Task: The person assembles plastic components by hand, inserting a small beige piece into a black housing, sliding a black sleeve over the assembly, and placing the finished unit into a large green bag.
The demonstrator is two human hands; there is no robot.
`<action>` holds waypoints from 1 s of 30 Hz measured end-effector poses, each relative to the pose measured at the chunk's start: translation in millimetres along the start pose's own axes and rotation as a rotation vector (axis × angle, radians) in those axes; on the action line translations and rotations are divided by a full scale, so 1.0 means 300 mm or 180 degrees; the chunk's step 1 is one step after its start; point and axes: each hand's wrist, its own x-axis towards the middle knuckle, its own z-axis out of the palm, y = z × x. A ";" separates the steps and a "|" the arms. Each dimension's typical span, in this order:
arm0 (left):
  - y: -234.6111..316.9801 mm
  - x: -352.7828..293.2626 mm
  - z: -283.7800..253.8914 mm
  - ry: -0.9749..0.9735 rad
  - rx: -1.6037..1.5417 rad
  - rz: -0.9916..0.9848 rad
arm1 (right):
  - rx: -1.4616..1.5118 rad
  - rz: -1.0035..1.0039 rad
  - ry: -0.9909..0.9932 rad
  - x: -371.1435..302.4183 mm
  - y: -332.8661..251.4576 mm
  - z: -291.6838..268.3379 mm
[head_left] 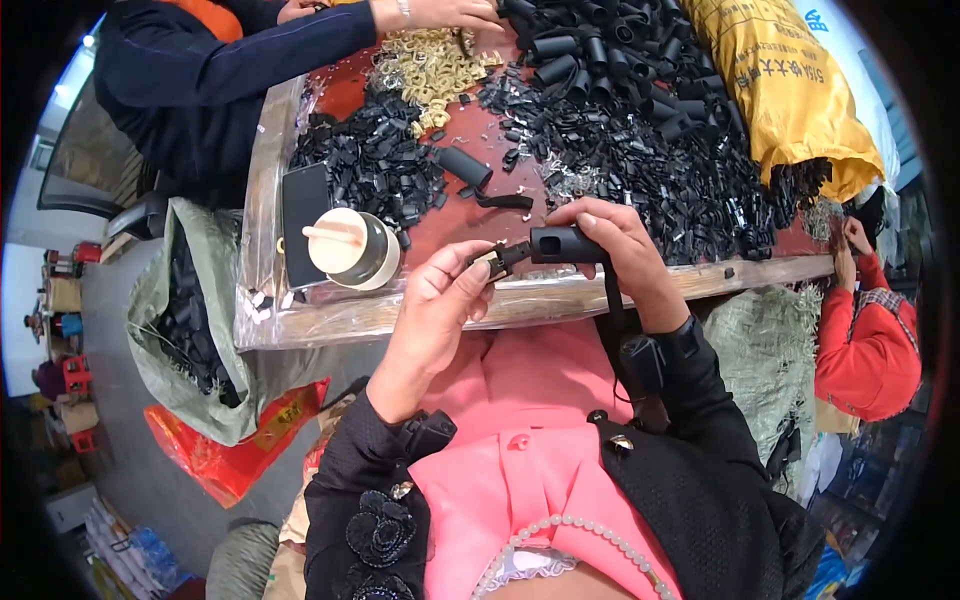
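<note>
Above the table's near edge, my right hand (632, 250) is closed around a short black plastic tube (562, 246) with an oval hole in its side. A black strap (613, 295) hangs down by that hand. My left hand (437, 300) pinches a small black fitting (513, 256) with a brass-coloured bit by the fingertips. The fitting's narrow end meets the tube's left end; how far it goes in, I cannot tell. Just beyond my hands, another black tube (466, 167) with a strap lies on the red tabletop (440, 240).
A lidded jar (352, 250) stands beside a dark phone (305, 215) at the near left corner. Heaps of small black parts (370, 155), brass-coloured pieces (430, 75) and black tubes (600, 60) cover the table. Co-workers sit left and right. An open sack (150, 300) stands left; a yellow sack (790, 90) lies far right.
</note>
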 end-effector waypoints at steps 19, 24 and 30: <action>-0.015 0.045 -0.049 0.0270 0.0335 -0.0210 | 0.0215 0.0215 0.0221 0.018 0.089 0.028; -0.015 0.068 -0.078 0.0325 0.0289 -0.0285 | 0.0389 0.0371 0.0157 0.050 0.110 0.033; -0.015 0.081 -0.084 0.0360 0.0261 -0.0210 | 0.0434 0.0395 0.0191 0.065 0.114 0.038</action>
